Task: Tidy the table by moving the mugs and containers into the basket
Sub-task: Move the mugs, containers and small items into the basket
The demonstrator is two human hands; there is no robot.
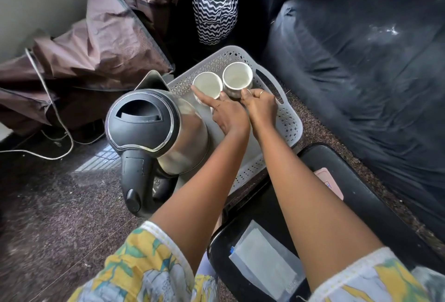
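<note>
A pale grey perforated basket (pixel 289 123) sits on the floor ahead of me. Inside it stand two white mugs side by side at the far end. My left hand (pixel 228 116) grips the left mug (pixel 207 84), index finger stretched along its rim. Gripping the right mug (pixel 237 79) by its handle side is my right hand (pixel 261 106), which wears a ring. A steel electric kettle (pixel 156 133) with a black lid and handle stands in the basket's left part, close to my left wrist.
A black low table (pixel 361 205) at lower right holds a pink object (pixel 330 182) and a clear plastic sleeve (pixel 265 260). A dark bean bag (pixel 361 73) fills the right. Brown fabric (pixel 96 48), a zigzag-patterned bag (pixel 214 5) and a white cable (pixel 55 113) lie behind.
</note>
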